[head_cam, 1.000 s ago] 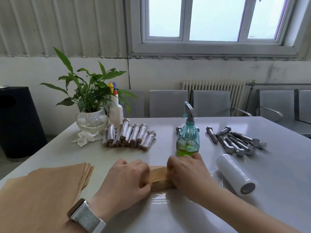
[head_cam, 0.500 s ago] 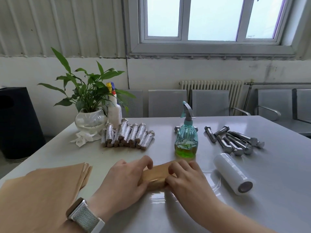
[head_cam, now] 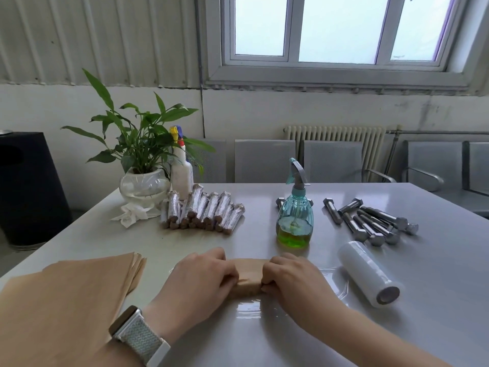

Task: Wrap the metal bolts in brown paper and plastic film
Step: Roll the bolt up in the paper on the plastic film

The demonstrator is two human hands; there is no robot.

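We grip the short brown-paper roll (head_cam: 248,276), just in front of the teal spray bottle (head_cam: 294,215), left hand (head_cam: 201,282) and right hand (head_cam: 293,282) curled round its ends. It seems papered; next, roll it over the clear plastic film sheet (head_cam: 330,280) beneath.

A brown paper roll (head_cam: 248,276) is held lying crosswise on clear plastic film (head_cam: 328,280); bare metal bolts (head_cam: 370,221) are heaped far right.
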